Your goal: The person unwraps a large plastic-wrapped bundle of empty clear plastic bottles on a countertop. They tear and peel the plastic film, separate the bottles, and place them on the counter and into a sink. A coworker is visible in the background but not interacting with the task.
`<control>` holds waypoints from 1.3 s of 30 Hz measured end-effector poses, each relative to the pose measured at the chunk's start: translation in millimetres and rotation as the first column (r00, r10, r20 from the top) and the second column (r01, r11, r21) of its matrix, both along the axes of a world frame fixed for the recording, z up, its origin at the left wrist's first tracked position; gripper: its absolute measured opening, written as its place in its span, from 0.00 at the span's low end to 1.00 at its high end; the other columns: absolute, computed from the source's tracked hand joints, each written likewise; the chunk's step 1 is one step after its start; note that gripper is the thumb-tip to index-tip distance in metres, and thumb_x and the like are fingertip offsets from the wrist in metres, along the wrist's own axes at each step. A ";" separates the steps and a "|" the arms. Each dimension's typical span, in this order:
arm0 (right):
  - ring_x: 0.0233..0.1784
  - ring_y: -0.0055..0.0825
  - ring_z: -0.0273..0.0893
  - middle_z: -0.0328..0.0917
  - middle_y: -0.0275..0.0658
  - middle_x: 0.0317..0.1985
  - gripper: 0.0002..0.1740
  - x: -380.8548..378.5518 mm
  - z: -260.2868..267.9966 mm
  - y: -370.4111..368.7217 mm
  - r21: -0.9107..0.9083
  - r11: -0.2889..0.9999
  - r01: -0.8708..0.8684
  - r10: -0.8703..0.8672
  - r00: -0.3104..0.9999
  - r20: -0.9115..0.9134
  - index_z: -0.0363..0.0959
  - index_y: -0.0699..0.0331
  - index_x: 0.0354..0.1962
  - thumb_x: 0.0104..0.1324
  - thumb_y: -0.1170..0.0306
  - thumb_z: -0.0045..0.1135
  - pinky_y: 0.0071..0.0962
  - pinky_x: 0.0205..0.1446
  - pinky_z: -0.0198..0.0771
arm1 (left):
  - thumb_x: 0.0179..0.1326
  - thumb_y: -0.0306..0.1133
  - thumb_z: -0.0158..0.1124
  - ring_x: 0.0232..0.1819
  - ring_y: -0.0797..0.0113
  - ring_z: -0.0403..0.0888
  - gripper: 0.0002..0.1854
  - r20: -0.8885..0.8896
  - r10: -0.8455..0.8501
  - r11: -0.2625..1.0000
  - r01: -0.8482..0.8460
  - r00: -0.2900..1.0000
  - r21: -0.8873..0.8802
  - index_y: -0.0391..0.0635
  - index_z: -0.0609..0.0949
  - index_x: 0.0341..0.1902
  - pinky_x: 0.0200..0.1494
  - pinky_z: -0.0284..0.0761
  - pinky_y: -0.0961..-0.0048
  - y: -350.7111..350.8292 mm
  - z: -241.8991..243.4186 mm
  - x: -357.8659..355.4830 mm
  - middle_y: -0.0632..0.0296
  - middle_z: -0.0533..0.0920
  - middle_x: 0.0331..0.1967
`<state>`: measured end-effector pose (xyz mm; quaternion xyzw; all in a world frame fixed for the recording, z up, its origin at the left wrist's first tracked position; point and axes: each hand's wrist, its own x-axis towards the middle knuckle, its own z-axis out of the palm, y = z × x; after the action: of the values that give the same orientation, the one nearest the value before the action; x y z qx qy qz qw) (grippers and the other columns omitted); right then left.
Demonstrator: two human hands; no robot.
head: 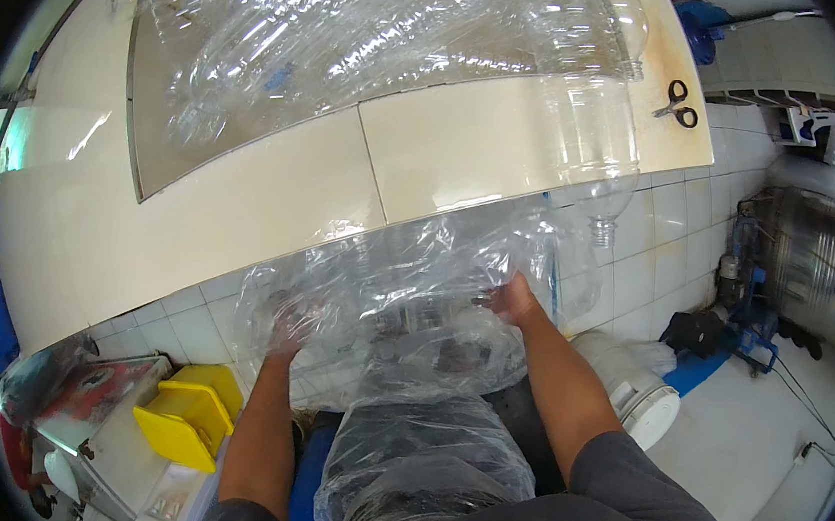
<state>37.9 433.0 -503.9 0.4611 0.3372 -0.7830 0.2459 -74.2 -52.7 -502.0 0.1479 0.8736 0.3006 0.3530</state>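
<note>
A large clear plastic bag (430, 284) spreads between my hands, in front of the tiled counter's edge. My left hand (292, 327) shows blurred through the film, so its finger positions are unclear. At the bag's right side, my right hand (512, 300) grips the film, its fingertips partly covered. More clear plastic (437, 443) drapes over my lap. Just above the right hand, an uncapped clear plastic bottle (598, 150) lies across the counter's edge with its neck pointing toward me. Many similar bottles (380, 23) are heaped in the counter's recess.
Black-handled scissors (678, 108) lie on the cream-tiled counter (254, 237), near its right corner. A yellow plastic bin (183, 419) stands low at left. White buckets (644, 410) stand at right on the floor, before a blue pump (750, 330) with cables and a metal tank (820, 269).
</note>
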 end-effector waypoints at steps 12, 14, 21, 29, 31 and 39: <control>0.70 0.59 0.66 0.69 0.51 0.68 0.47 -25.0 -4.1 -11.6 -0.234 0.968 0.089 -0.063 0.991 0.115 0.68 0.63 0.67 0.72 0.32 0.34 0.66 0.71 0.61 | 0.72 0.46 0.58 0.73 0.54 0.68 0.31 0.553 0.403 0.914 -0.355 0.729 -0.197 0.50 0.70 0.75 0.76 0.63 0.56 67.5 12.4 -4.9 0.52 0.67 0.76; 0.70 0.60 0.66 0.69 0.53 0.67 0.47 -28.1 -6.4 -13.4 -0.235 0.969 0.078 -0.044 0.988 0.145 0.68 0.65 0.67 0.72 0.32 0.33 0.67 0.71 0.60 | 0.69 0.48 0.62 0.73 0.52 0.68 0.34 0.496 0.274 0.961 -0.224 0.824 -0.159 0.48 0.70 0.75 0.77 0.62 0.56 65.4 13.1 -10.6 0.51 0.67 0.76; 0.69 0.54 0.68 0.71 0.49 0.69 0.52 -35.3 -11.7 -22.4 -0.228 0.963 0.142 -0.103 0.979 0.174 0.64 0.63 0.71 0.72 0.27 0.27 0.58 0.71 0.62 | 0.70 0.40 0.60 0.75 0.46 0.63 0.32 0.123 -0.227 0.953 0.246 0.966 -0.175 0.46 0.67 0.75 0.77 0.61 0.59 60.9 -11.5 -17.7 0.47 0.67 0.75; 0.75 0.53 0.60 0.64 0.51 0.71 0.56 -2.9 18.9 -28.8 -0.333 0.935 0.123 -0.096 0.991 0.096 0.59 0.62 0.73 0.68 0.23 0.29 0.69 0.70 0.58 | 0.74 0.46 0.55 0.65 0.52 0.75 0.29 0.787 0.374 0.848 -0.525 0.491 -0.075 0.44 0.70 0.72 0.67 0.73 0.59 82.7 -3.2 4.9 0.49 0.75 0.67; 0.71 0.50 0.65 0.66 0.49 0.70 0.59 15.8 35.0 -35.7 -0.286 0.951 0.114 -0.083 0.989 0.120 0.59 0.59 0.73 0.65 0.20 0.28 0.63 0.70 0.60 | 0.76 0.50 0.54 0.62 0.57 0.78 0.29 0.895 0.350 0.647 -0.762 0.275 -0.019 0.45 0.72 0.71 0.62 0.79 0.59 93.9 20.0 22.2 0.51 0.77 0.65; 0.76 0.47 0.58 0.59 0.46 0.74 0.58 68.7 88.4 -63.5 -0.283 0.952 0.114 -0.149 0.983 -0.106 0.53 0.58 0.76 0.67 0.21 0.27 0.60 0.77 0.52 | 0.77 0.44 0.55 0.70 0.55 0.72 0.35 0.943 0.318 0.510 -0.857 0.102 -0.079 0.53 0.54 0.81 0.66 0.77 0.55 100.4 78.9 64.9 0.53 0.68 0.74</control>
<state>106.6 369.4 -415.6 0.3933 0.2085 -0.8646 0.2331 -9.3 47.7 -423.1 -0.3309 0.4087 0.6613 0.5350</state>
